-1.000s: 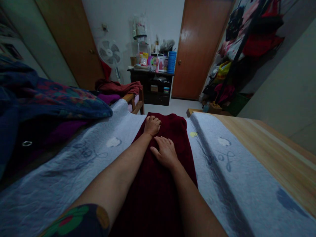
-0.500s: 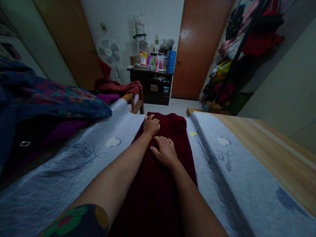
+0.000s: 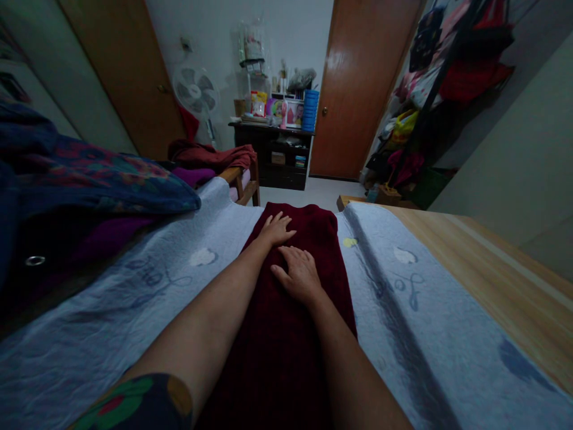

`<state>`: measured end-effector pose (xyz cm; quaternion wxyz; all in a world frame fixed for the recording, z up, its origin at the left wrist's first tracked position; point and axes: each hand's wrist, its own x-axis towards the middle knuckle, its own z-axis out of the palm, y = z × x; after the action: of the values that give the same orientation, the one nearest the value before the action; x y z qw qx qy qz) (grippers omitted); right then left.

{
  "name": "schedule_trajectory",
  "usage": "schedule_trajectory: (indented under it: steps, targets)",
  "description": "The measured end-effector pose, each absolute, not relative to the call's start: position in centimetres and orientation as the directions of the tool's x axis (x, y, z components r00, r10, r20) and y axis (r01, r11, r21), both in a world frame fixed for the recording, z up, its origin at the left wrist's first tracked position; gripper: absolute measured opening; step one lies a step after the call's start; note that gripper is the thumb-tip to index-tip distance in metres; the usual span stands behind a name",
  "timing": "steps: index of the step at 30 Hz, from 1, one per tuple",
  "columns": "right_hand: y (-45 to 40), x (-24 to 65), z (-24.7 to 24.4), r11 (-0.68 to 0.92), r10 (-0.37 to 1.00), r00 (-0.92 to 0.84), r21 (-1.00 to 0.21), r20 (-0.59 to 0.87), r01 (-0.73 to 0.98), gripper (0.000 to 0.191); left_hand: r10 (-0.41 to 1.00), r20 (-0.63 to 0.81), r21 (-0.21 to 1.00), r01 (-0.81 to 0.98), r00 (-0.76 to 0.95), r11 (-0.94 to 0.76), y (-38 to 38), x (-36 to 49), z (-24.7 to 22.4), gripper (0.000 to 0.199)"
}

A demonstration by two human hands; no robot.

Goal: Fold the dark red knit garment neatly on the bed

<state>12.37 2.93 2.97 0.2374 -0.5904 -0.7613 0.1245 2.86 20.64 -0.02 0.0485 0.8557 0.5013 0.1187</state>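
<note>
A long dark red cloth (image 3: 286, 346), perhaps a folded garment, lies lengthwise in front of me on a grey-blue printed sheet (image 3: 416, 322). Toward its far end, my left hand (image 3: 276, 230) rests on the cloth with fingers stretched out and apart. Just nearer and to the right, my right hand (image 3: 298, 272) lies on the same cloth, palm down, its thumb apart from the fingers. Neither hand grips anything. The near end of the cloth runs out of view between my forearms.
Blue floral clothes (image 3: 111, 179) are heaped at the left. A wooden board (image 3: 483, 257) borders the sheet on the right. Beyond stand a dark cabinet (image 3: 268, 170) with things on top, a white fan (image 3: 196, 89) and a brown door (image 3: 340, 89). Bags (image 3: 470, 77) hang at the right.
My left hand has opened from curled to spread fingers and shifted slightly on the cloth. My right hand stays in almost the same place.
</note>
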Motion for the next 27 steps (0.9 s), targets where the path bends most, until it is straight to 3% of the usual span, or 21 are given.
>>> schedule_trajectory:
  steps: [4, 12, 17, 23, 27]
  targets:
    - [2.9, 12.4, 3.0, 0.275, 0.957, -0.191, -0.471, 0.219, 0.838, 0.05, 0.868, 0.077, 0.193, 0.847, 0.49, -0.495, 20.6, 2.8, 0.1, 0.061]
    - [2.8, 12.4, 3.1, 0.28, 0.954, -0.194, -0.456, 0.228, 0.845, 0.049, 0.875, 0.098, 0.175, 0.857, 0.474, -0.484, 20.1, 2.8, 0.2, 0.063]
    - [2.9, 12.4, 2.9, 0.287, 0.952, -0.196, -0.459, 0.235, 0.841, 0.048, 0.859, 0.233, 0.181, 0.847, 0.456, -0.499, 19.7, 2.8, -0.1, 0.053]
    - [3.0, 12.4, 2.7, 0.284, 0.953, -0.193, -0.462, 0.234, 0.84, 0.05, 0.815, 0.477, 0.091, 0.904, 0.328, -0.417, 18.3, 3.2, 0.8, 0.056]
    - [2.9, 12.4, 2.8, 0.29, 0.95, -0.193, -0.467, 0.245, 0.835, 0.05, 0.81, 0.528, 0.075, 0.936, 0.255, -0.343, 17.6, 3.2, 1.8, 0.046]
